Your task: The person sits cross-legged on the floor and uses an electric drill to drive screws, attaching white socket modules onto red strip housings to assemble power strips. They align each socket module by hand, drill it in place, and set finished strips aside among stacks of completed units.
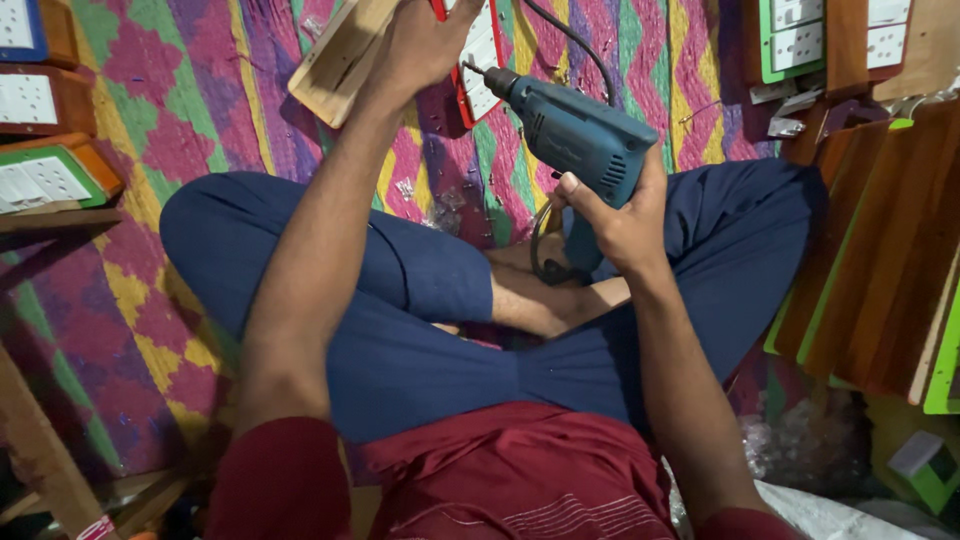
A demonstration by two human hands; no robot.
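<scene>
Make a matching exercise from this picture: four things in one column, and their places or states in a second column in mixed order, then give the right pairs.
Things:
1. electric drill
2. wooden switch box
3. patterned mat
4. stack of wooden boards

Places or states:
A. spread on the floor under the crossed legs
B. gripped in the right hand, bit pointing at the red-edged panel
C. leaning at the right edge of the view
D. held up by the left hand near the top of the view

Pairs: 1-B, 2-D, 3-A, 4-C
</scene>
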